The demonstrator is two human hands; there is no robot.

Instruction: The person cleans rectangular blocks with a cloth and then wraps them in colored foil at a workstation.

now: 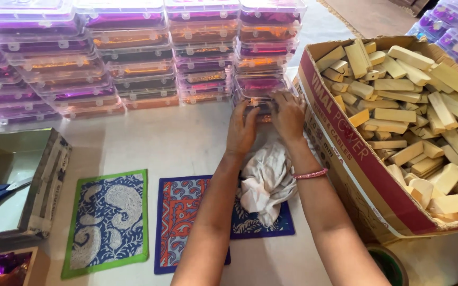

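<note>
Left hand [241, 130] and right hand [288, 116], fingers curled, grip clear plastic box [258, 103] at far-right tabletop edge, beside cardboard carton [345, 153] of wooden blocks [398, 114]. Filled box stacks [133, 53] line far edge: many done. Carton full: much remaining.

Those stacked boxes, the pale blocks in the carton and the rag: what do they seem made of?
Stacked boxes: clear glossy plastic, likely; coloured contents show through.
Pale blocks: probably bare wood, matt cream, cut edges; soap cannot be excluded.
Carton: brown cardboard with a printed red band.
Rag: soft crumpled whitish cloth.
</note>
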